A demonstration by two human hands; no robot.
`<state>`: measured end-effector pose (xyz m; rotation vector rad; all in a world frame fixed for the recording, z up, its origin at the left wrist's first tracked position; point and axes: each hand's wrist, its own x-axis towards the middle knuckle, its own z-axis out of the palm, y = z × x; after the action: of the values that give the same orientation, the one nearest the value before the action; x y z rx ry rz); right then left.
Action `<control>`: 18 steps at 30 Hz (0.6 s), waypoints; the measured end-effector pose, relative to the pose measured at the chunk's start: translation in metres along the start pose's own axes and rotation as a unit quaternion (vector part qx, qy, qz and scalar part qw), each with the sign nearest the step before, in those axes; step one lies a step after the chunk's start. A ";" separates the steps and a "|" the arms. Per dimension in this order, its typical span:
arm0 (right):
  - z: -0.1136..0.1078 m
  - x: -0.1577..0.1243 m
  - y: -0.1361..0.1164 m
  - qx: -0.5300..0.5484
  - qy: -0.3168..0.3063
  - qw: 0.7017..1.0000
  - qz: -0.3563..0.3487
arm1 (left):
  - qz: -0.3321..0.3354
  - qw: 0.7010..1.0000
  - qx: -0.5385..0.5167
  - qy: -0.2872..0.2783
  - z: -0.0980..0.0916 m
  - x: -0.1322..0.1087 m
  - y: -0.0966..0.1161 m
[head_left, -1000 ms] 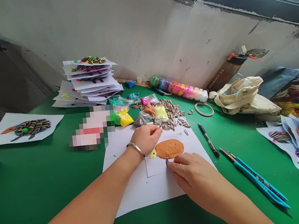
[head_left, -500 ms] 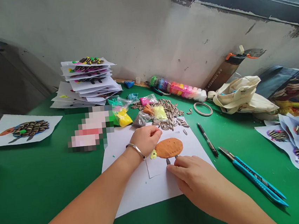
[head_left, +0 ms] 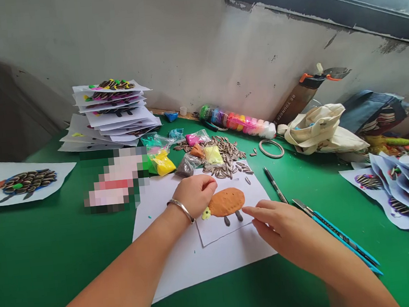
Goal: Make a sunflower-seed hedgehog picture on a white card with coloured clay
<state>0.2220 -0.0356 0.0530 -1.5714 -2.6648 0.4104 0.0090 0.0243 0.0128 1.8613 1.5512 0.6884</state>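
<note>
An orange clay oval body (head_left: pixel 227 202) with a pale yellow head (head_left: pixel 206 213) and two dark grey legs (head_left: pixel 227 221) lies flat on a small white sheet (head_left: pixel 212 232), which rests on larger white paper (head_left: pixel 176 272). My left hand (head_left: pixel 196 193), wearing a silver bangle, lies at the upper left of the clay animal with fingers curled; whatever they may hold is hidden. Beside the lower right end of the orange oval, my right hand (head_left: pixel 279 221) has its index finger stretched out and appears to hold nothing.
Sunflower seeds (head_left: pixel 226 158) and bagged clay (head_left: pixel 164 162) lie behind the paper. To the right are a pen (head_left: pixel 275 185), a blue utility knife (head_left: pixel 342 236) and a tape roll (head_left: pixel 271 149). Stacked seed pictures (head_left: pixel 114 118) stand at the back left; more sheets (head_left: pixel 392 193) lie right.
My right hand has moved away from the clay legs toward the right, uncovering both of them. My left hand keeps its place by the head. The whole view has shifted slightly.
</note>
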 end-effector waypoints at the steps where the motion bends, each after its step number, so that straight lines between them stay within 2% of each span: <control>1: 0.002 0.000 0.000 -0.006 -0.012 1.000 -0.004 | 0.004 1.000 0.005 -0.002 0.000 0.000 0.000; 6: 0.012 0.003 -0.002 -0.027 -0.034 0.999 -0.020 | 0.018 0.999 0.024 -0.010 0.000 0.000 0.001; 12: 0.004 0.000 -0.008 -0.019 -0.027 0.999 -0.014 | 0.025 0.999 0.040 -0.007 0.000 0.000 0.000; 18: 0.007 -0.002 -0.020 -0.038 -0.067 0.995 -0.058 | 0.051 0.996 0.076 -0.008 0.002 -0.001 0.000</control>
<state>0.2045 -0.0480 0.0516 -1.4478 -2.8862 0.4303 0.0098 0.0227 0.0111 2.0658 1.5432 0.6134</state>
